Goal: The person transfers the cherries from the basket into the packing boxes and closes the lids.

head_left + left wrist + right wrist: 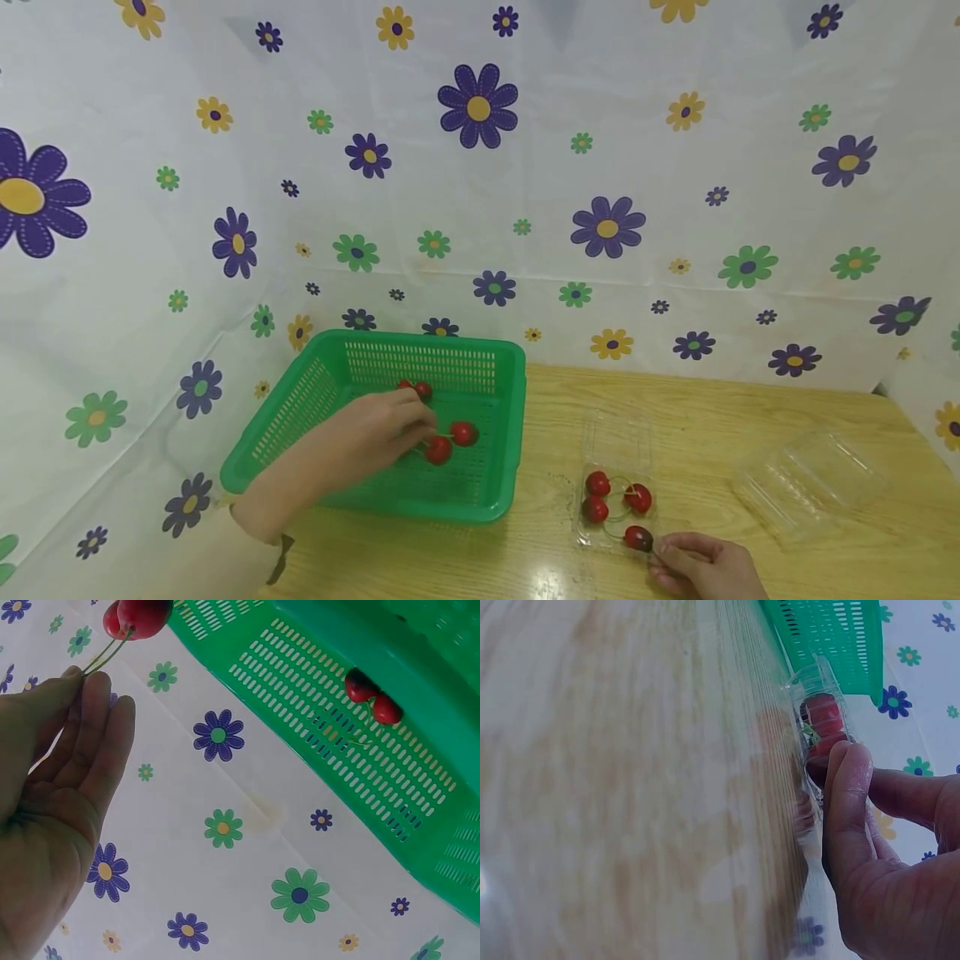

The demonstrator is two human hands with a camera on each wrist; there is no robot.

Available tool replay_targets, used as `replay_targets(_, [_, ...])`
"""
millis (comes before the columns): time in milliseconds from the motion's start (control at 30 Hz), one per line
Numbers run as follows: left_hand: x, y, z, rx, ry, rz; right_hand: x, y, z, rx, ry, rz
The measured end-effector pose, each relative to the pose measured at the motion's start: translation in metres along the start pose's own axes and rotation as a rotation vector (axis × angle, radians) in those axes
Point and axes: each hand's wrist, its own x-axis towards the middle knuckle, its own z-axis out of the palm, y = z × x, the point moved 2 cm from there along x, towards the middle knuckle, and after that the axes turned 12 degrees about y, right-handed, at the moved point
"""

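Observation:
My left hand [382,425] is over the green plastic basket [517,433] and pinches the stems of a pair of red cherries [145,616] between thumb and fingers. Another joined pair of cherries [386,709] lies inside the basket, partly hidden by the hand in the head view. To the right, several cherries [597,483] with green stems sit in an open clear plastic box [618,433]. At the box's near right corner my right hand [705,567] grips the edge with thumb and fingers, right beside a dark red cherry [638,538].
A second clear plastic container [813,483] lies on the wooden table [697,417] at the right. A white cloth with printed flowers [540,183] hangs behind the table and along its sides. The basket stands close to the back cloth.

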Motion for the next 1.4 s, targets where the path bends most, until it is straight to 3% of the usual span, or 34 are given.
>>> replay_targets(600, [0.007, 0.026, 0.004, -0.049, 0.132, 0.102, 0.0, 0.0, 0.0, -0.008, -0.004, 0.0])
replay_targets(933, [0.005, 0.031, 0.013, -0.083, 0.128, 0.113, 0.001, 0.0, 0.0, 0.0, -0.007, 0.01])
replay_targets(1167, [0.008, 0.033, 0.017, -0.101, 0.118, 0.082, 0.002, 0.0, 0.0, 0.006, -0.004, 0.011])
replay_targets(1400, [0.011, 0.035, 0.022, -0.113, 0.196, 0.11, 0.0, -0.001, 0.0, 0.0, -0.006, 0.012])
